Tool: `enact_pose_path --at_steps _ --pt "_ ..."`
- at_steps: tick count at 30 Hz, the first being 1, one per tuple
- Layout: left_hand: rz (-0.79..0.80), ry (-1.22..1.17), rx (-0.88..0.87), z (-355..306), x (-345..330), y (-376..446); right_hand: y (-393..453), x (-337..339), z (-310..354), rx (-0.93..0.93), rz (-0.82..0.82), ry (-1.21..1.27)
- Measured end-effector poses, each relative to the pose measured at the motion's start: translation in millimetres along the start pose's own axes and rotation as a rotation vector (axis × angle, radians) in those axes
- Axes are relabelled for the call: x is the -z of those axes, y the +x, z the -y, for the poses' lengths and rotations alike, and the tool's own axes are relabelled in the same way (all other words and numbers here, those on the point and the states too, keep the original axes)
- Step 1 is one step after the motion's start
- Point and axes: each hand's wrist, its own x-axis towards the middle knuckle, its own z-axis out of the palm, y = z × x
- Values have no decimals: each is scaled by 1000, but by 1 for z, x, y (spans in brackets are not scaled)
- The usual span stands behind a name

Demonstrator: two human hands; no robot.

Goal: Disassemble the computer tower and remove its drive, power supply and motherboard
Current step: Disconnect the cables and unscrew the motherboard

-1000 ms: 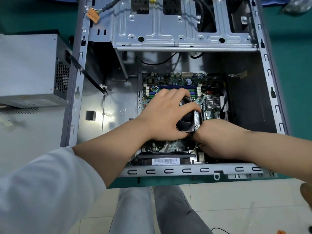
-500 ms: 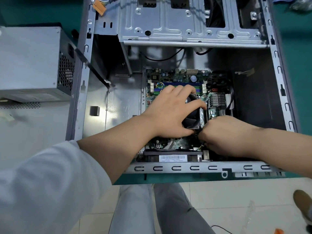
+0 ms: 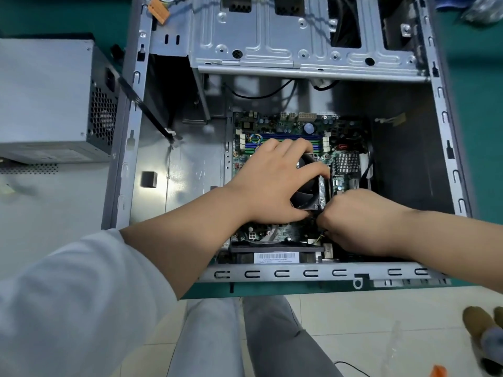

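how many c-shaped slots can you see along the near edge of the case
7 on the near rail: five left of the padlock loop, at; two right of it. The right arm may hide more.

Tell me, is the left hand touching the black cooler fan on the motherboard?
Touching. The head view shows the left hand lying over the fan, fingers curled on its frame.

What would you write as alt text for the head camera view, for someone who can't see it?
A person's left hand grips the black cooler fan on the motherboard inside an open computer case, while the right hand works beside it, fingers hidden. A grey power supply sits outside the case to the left.
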Motion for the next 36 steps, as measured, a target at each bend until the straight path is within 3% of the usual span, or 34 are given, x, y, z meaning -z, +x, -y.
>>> enact_pose_path --at_steps 16,31,36 --pt "25 -35 20 -2 5 1 3 4 4 19 -14 31" --pt "50 -32 24 -2 7 1 -7 4 -8 -137 -65 181" --pt "95 -22 28 -3 9 5 -20 19 -16 -251 -290 165"
